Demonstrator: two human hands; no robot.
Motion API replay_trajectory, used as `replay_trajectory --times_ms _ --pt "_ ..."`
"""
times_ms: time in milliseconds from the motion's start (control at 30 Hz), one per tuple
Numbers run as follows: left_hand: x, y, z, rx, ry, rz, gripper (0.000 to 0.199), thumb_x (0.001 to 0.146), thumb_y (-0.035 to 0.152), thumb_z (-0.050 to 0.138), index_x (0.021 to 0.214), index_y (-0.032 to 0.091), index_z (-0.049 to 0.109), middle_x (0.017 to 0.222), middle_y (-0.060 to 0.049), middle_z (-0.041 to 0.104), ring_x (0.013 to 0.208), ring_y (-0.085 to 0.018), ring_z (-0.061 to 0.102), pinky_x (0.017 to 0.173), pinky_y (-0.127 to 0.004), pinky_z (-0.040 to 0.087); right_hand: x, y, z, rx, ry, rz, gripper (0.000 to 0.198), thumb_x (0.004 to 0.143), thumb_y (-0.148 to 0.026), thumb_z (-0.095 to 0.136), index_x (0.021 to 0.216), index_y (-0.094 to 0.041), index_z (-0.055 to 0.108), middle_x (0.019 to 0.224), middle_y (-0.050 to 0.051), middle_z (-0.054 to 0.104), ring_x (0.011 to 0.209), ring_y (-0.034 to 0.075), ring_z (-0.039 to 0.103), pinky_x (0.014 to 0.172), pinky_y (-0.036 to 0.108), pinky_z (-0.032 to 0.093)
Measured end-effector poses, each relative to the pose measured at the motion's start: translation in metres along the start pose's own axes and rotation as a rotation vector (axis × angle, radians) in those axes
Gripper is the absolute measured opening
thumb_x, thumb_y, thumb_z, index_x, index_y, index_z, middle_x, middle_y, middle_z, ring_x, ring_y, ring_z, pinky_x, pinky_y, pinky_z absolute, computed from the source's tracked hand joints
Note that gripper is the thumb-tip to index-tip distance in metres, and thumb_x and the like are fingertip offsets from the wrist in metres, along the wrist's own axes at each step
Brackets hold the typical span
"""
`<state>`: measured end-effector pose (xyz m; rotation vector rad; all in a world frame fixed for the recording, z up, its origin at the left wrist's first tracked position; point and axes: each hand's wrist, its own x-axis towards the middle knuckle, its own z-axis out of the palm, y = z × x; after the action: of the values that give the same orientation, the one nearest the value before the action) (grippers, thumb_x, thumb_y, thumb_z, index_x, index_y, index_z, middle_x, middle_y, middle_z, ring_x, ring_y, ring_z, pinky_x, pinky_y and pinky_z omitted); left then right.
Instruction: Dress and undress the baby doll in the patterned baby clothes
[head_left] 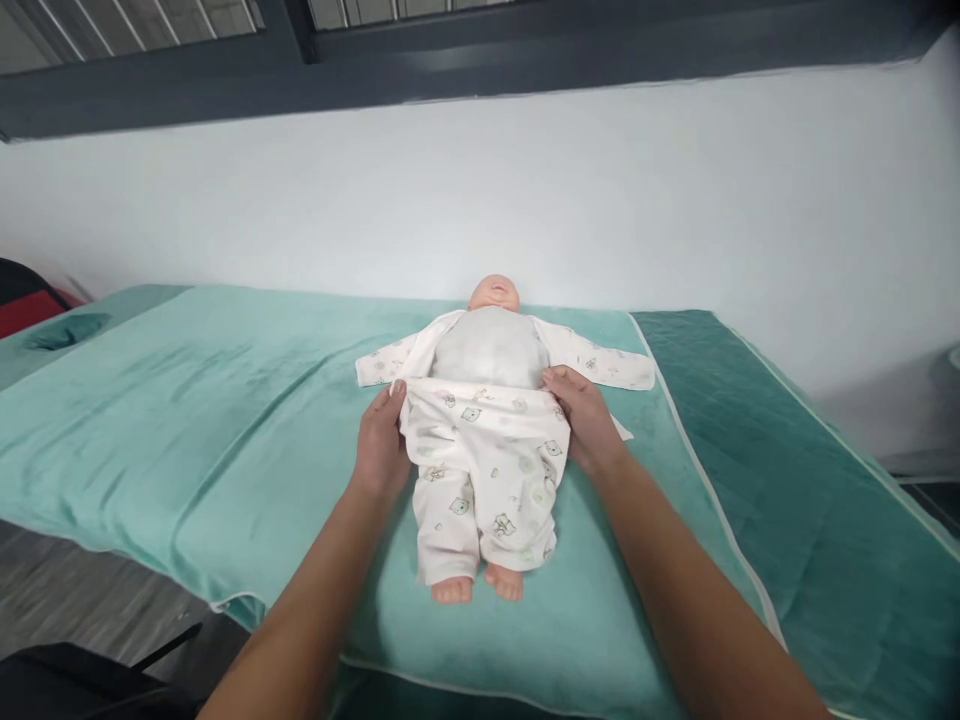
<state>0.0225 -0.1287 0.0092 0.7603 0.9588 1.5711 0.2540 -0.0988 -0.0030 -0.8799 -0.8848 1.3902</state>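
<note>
A baby doll (496,291) lies on its back on the green bed cover, head toward the wall and bare feet toward me. White baby pants (484,450) with a printed animal pattern cover its legs up to the waist. At the left end of the waistband my left hand (384,438) is closed on the fabric. My right hand (583,412) pinches the waistband's other end. A matching long-sleeved top (600,364) lies spread open under the doll, sleeves out to both sides. The doll's grey-white torso (491,345) is uncovered.
The light green cover (225,400) spreads over the bed, with a darker green part (787,480) at the right. Behind stands a white wall (480,200). A black object (82,685) is at the lower left, by the grey floor (67,590).
</note>
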Motion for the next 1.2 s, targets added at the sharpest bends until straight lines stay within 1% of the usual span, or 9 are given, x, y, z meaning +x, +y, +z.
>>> replay_trajectory --times_ms 167,267,400,567,733,867,1067,1133,1200 --pt "0.021 0.006 0.016 0.026 -0.058 -0.002 0.029 0.076 0.043 0.074 0.084 0.018 0.062 0.074 0.0 0.058 0.065 -0.013 0.053 0.063 -0.025 0.045 0.004 0.008 0.004 0.199 0.155 -0.005 0.031 0.066 -0.036 0.081 0.064 -0.019 0.055 0.061 -0.005 0.045 0.057 0.01 0.039 0.052 0.023 0.033" --pt "0.037 0.005 0.024 0.193 -0.092 0.021 0.032 0.077 0.048 0.071 0.08 0.019 0.061 0.073 0.001 0.057 0.064 -0.013 0.052 0.063 -0.025 0.043 0.003 0.012 0.006 0.22 0.159 -0.004 0.028 0.062 -0.033 0.084 0.072 -0.019 0.061 0.067 -0.004 0.051 0.061 0.01 0.044 0.055 0.022 0.037" --pt "0.064 -0.004 0.024 0.442 -0.039 0.16 0.036 0.077 0.052 0.068 0.069 0.019 0.056 0.067 0.003 0.05 0.065 -0.012 0.046 0.061 -0.024 0.039 0.007 0.016 0.002 0.277 0.162 -0.033 0.03 0.064 -0.034 0.084 0.074 -0.02 0.059 0.07 -0.005 0.052 0.062 0.009 0.046 0.058 0.022 0.039" --pt "0.083 -0.021 0.012 0.519 -0.01 0.251 0.036 0.081 0.052 0.062 0.067 0.019 0.055 0.067 0.003 0.047 0.068 -0.013 0.045 0.063 -0.024 0.038 0.013 0.018 -0.002 0.329 0.126 -0.052 0.032 0.068 -0.036 0.082 0.077 -0.023 0.054 0.071 -0.006 0.053 0.066 0.012 0.052 0.065 0.025 0.045" --pt "0.082 -0.028 0.005 0.68 -0.057 0.276 0.034 0.085 0.053 0.057 0.075 0.021 0.059 0.075 0.001 0.056 0.076 -0.016 0.052 0.071 -0.026 0.042 0.012 0.019 -0.002 0.178 0.015 -0.12 0.029 0.072 -0.037 0.079 0.091 -0.026 0.059 0.078 -0.004 0.059 0.072 0.014 0.056 0.071 0.029 0.046" --pt "0.086 -0.034 -0.001 0.747 -0.071 0.345 0.032 0.085 0.053 0.057 0.08 0.021 0.06 0.085 -0.002 0.06 0.082 -0.018 0.056 0.077 -0.029 0.046 0.013 0.019 -0.003 -0.038 -0.035 -0.183 0.028 0.071 -0.031 0.08 0.093 -0.026 0.063 0.085 -0.001 0.062 0.08 0.015 0.057 0.075 0.028 0.045" --pt "0.096 -0.039 -0.006 0.717 -0.164 0.527 0.035 0.083 0.051 0.061 0.106 0.024 0.061 0.118 -0.008 0.059 0.11 -0.022 0.057 0.092 -0.034 0.048 0.015 0.019 -0.004 -0.268 0.078 -0.227 0.031 0.068 -0.031 0.079 0.093 -0.025 0.062 0.077 -0.003 0.059 0.076 0.016 0.055 0.071 0.03 0.044" --pt "0.097 -0.038 -0.005 0.731 -0.207 0.527 0.032 0.085 0.05 0.057 0.102 0.024 0.063 0.115 -0.008 0.061 0.112 -0.023 0.057 0.092 -0.034 0.047 0.014 0.019 -0.003 -0.389 0.113 -0.228 0.024 0.072 -0.034 0.074 0.089 -0.025 0.061 0.073 -0.003 0.057 0.072 0.016 0.053 0.069 0.03 0.043" --pt "0.096 -0.035 -0.003 0.735 -0.212 0.476 0.028 0.087 0.049 0.055 0.096 0.023 0.063 0.105 -0.006 0.065 0.104 -0.022 0.06 0.089 -0.033 0.047 0.013 0.02 -0.001 -0.537 0.163 -0.303 0.017 0.077 -0.036 0.07 0.084 -0.025 0.059 0.08 -0.001 0.059 0.078 0.018 0.055 0.075 0.033 0.045"
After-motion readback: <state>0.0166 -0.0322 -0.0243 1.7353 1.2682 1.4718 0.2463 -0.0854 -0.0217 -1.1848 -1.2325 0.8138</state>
